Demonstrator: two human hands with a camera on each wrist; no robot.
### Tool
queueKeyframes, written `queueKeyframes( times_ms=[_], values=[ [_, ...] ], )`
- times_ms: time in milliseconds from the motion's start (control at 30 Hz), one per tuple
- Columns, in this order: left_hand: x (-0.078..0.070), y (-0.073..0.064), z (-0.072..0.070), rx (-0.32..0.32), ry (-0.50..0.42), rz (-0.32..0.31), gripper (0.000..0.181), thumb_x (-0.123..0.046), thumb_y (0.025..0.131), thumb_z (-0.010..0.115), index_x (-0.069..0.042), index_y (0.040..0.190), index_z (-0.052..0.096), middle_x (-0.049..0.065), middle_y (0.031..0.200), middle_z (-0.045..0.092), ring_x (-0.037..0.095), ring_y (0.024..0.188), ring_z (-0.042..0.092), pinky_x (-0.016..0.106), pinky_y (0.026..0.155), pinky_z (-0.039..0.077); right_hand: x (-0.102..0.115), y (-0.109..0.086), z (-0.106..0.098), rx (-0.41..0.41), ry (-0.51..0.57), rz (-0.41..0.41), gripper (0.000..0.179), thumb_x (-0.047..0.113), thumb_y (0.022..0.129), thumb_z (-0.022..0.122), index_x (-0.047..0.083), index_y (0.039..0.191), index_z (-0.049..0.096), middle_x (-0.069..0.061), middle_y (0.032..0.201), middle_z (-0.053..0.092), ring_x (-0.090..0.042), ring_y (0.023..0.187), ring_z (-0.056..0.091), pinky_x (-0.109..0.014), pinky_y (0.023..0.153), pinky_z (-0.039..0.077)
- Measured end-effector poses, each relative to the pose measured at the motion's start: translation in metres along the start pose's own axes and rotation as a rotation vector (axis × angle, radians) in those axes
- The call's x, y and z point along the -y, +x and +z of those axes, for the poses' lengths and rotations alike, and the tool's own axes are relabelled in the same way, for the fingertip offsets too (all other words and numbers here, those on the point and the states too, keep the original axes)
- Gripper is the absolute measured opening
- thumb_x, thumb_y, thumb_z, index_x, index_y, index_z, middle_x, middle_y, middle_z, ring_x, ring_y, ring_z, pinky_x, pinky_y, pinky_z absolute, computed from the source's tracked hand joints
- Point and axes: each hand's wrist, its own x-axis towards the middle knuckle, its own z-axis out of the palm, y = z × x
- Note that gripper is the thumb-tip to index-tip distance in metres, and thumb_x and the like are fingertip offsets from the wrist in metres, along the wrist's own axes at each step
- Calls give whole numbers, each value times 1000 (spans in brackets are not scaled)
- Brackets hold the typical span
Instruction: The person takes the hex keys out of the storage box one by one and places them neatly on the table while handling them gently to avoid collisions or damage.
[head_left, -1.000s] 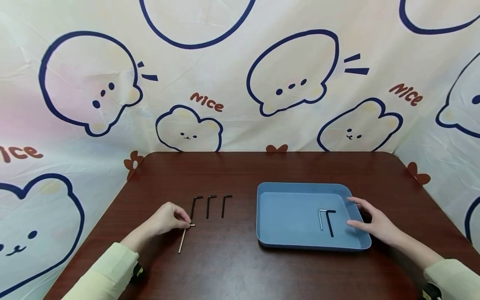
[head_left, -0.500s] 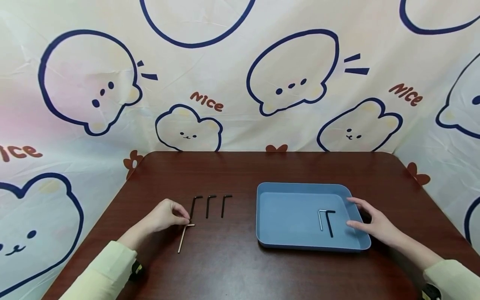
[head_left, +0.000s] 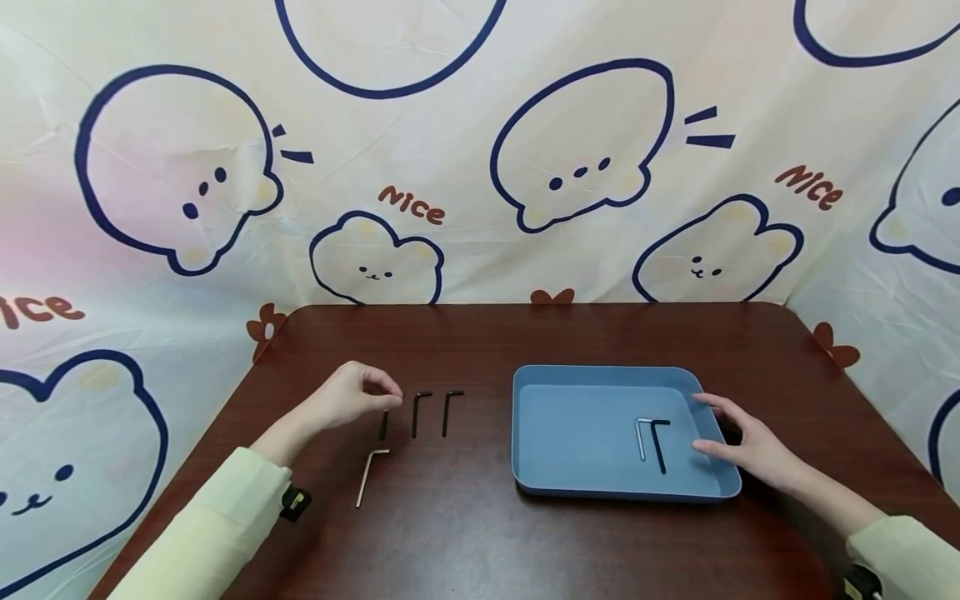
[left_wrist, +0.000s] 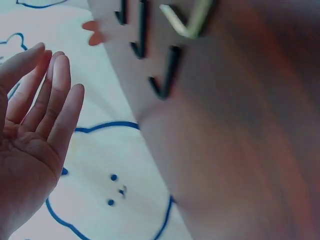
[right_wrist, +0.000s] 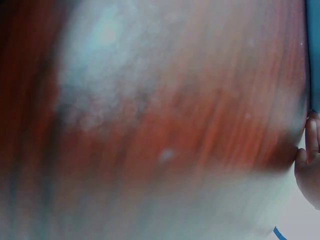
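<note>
In the head view my left hand [head_left: 356, 396] hovers over the leftmost black hex key [head_left: 384, 427], hiding its upper part. The left wrist view shows that hand's fingers loosely extended, with nothing between them. Nearer me lies a gold hex key [head_left: 363, 482], its short arm pointing right. Two more black keys, a middle hex key [head_left: 416, 417] and a right hex key [head_left: 447, 415], lie in a row beside the leftmost one. My right hand [head_left: 746, 442] rests at the right rim of a blue tray [head_left: 577, 433], fingers and thumb spread.
Inside the tray, a silver hex key [head_left: 641, 442] lies next to a larger black hex key [head_left: 659, 450]. Everything stands on a dark brown table [head_left: 465, 542]. A printed cloth [head_left: 465, 150] hangs behind the table and along both sides.
My left hand has moved up and away from the gold hex key to above the leftmost black one. The gold key lies about where it was. My right hand has stayed at the tray.
</note>
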Motion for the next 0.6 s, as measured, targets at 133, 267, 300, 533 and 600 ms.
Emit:
queueKeyframes(
  times_ms=[133,267,300,533,600],
  values=[
    [-18,12,1,42,-16,24,11,-18,90,70,-8,91,75,-2,80,69,20,77,64,32,69,47,0,0,0,-1,-2,-1,69,13,88,70,1,145,32,-34,140,33,-52,119,36,-72,86,36],
    [-36,25,3,93,-38,53,10,-19,92,68,-12,93,75,-4,73,66,24,72,61,33,64,47,0,0,1,-1,-3,1,69,14,88,71,1,145,32,-34,140,33,-52,119,36,-72,86,36],
    [-41,29,3,105,-42,62,10,-19,92,68,-12,93,75,-3,72,66,23,71,61,33,63,47,0,-1,1,-1,-3,1,69,14,88,71,1,145,32,-34,140,33,-52,119,36,-73,86,36],
    [-70,51,10,159,-19,153,9,-21,93,68,-14,95,74,-4,74,66,15,62,57,32,55,49,-1,0,1,-2,-4,3,70,14,88,71,1,145,32,-33,138,34,-50,118,37,-71,86,37],
    [-77,57,13,167,-21,174,10,-21,93,69,-15,97,74,-5,78,67,16,66,59,32,59,50,-1,1,0,-1,-4,5,70,14,88,71,1,145,32,-33,138,34,-50,118,37,-71,86,37]
  ],
)
